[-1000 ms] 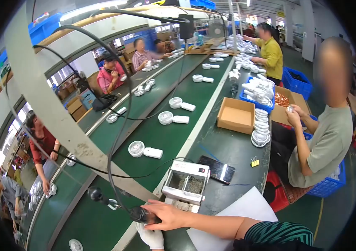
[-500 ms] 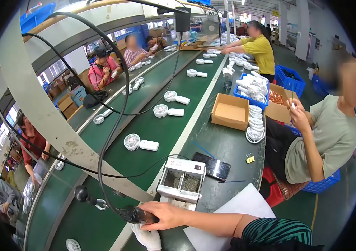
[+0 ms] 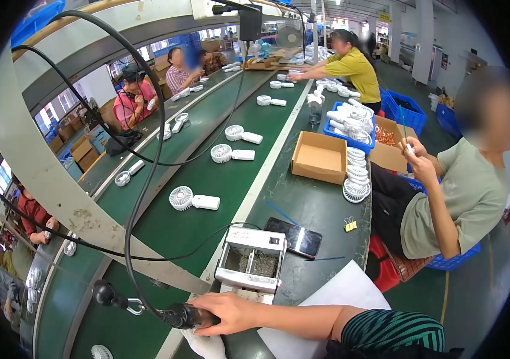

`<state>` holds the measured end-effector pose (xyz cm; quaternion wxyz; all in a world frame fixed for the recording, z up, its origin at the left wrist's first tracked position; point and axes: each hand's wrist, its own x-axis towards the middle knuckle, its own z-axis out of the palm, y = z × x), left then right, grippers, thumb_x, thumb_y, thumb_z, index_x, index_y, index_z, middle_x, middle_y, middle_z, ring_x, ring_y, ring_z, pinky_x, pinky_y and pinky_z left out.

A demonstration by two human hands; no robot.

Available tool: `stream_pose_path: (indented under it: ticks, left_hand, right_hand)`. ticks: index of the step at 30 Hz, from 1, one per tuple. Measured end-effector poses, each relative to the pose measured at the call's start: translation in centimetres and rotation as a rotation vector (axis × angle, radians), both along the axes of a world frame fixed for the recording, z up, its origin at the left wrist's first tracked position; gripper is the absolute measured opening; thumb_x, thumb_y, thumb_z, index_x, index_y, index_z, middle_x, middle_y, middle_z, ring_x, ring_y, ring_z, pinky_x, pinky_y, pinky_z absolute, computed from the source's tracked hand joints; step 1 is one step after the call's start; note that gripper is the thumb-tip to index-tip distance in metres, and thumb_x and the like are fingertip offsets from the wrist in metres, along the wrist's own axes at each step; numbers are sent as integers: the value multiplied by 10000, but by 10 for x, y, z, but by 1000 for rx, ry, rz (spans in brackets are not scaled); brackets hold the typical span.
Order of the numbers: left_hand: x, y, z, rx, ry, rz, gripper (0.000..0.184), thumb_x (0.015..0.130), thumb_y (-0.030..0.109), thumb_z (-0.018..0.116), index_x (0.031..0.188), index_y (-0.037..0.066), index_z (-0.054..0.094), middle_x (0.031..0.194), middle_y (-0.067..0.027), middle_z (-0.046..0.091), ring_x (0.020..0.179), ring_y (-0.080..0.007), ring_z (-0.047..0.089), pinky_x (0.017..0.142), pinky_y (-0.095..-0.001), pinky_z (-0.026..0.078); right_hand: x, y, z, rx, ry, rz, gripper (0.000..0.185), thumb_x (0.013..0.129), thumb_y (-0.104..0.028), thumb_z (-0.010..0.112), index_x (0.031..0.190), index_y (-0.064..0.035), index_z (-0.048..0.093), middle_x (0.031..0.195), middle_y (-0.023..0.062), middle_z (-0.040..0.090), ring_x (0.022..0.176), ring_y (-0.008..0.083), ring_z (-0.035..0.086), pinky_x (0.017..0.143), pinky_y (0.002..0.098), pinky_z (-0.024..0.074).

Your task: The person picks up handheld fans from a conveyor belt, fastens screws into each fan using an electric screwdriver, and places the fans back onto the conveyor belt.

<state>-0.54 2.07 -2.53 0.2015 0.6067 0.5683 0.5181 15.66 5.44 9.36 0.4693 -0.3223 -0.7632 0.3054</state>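
Observation:
My right hand point(image 3: 225, 312) is closed around a black electric screwdriver point(image 3: 178, 315), which has a cord and a metal ring at its rear end. Just below it, at the bottom edge, is my left hand point(image 3: 206, 346) in a white glove. Its fingers are hidden under the right hand and the tool, so what it holds does not show. Beside my right hand stands a white screw feeder point(image 3: 251, 263) with small screws in its tray. The screwdriver's tip is out of sight.
White handheld fans point(image 3: 181, 198) lie along the green conveyor belt point(image 3: 147, 236). A phone point(image 3: 296, 237), a cardboard box point(image 3: 319, 157), yellow clips point(image 3: 350, 225) and a blue crate point(image 3: 351, 140) of fans sit on the bench. A co-worker point(image 3: 452, 203) sits at the right. Cables hang across the left.
The whole view has shifted slightly, so most things appear farther left. My right hand still grips the screwdriver. Less of the gloved left hand shows.

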Motion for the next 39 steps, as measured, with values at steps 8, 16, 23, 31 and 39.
stream_pose_path:
  ticks: [8, 16, 23, 31, 39]
  left_hand:
    - [-11, 8, -26, -44, 44, 48, 353, 798, 45, 620, 1119, -27, 492, 1012, -141, 576, 947, -257, 579, 842, -355, 453]
    - [4, 0, 23, 78, 292, 72, 211, 733, 136, 613, 923, 45, 613, 1056, -129, 590, 1065, -356, 501, 969, -479, 349]
    - [-16, -2, 2, -110, 453, 57, 241, 727, 90, 646, 966, 57, 652, 1090, -130, 617, 1111, -338, 522, 1005, -409, 379]
    - [-99, -4, 44, 5, 172, 399, 228, 781, 169, 625, 960, 28, 639, 1016, -144, 638, 993, -316, 589, 905, -376, 448]
    - [-257, 15, 35, -710, 437, 1062, 408, 767, 330, 649, 995, 7, 547, 1034, -188, 593, 928, -374, 599, 794, -443, 501]
  right_hand:
    - [0, 0, -1, -23, -48, 1, 617, 766, -366, 700, 1226, -4, 507, 956, 136, 604, 877, 298, 599, 750, 369, 501]
    - [-2, -8, 14, -311, 334, 220, 753, 756, -120, 718, 1389, -79, 313, 1228, 119, 521, 1107, 193, 520, 978, 310, 387]
    - [9, -29, 35, -237, 308, 60, 766, 695, -64, 741, 1367, -75, 373, 1155, 91, 565, 942, 148, 593, 788, 281, 504]
    - [3, -18, 11, -330, 526, -34, 680, 660, 109, 728, 1267, 1, 442, 811, 2, 549, 689, 71, 533, 621, 211, 450]
    - [5, -15, 4, -317, 399, -39, 764, 705, 151, 637, 1370, 19, 285, 789, 33, 521, 682, 91, 508, 602, 216, 436]
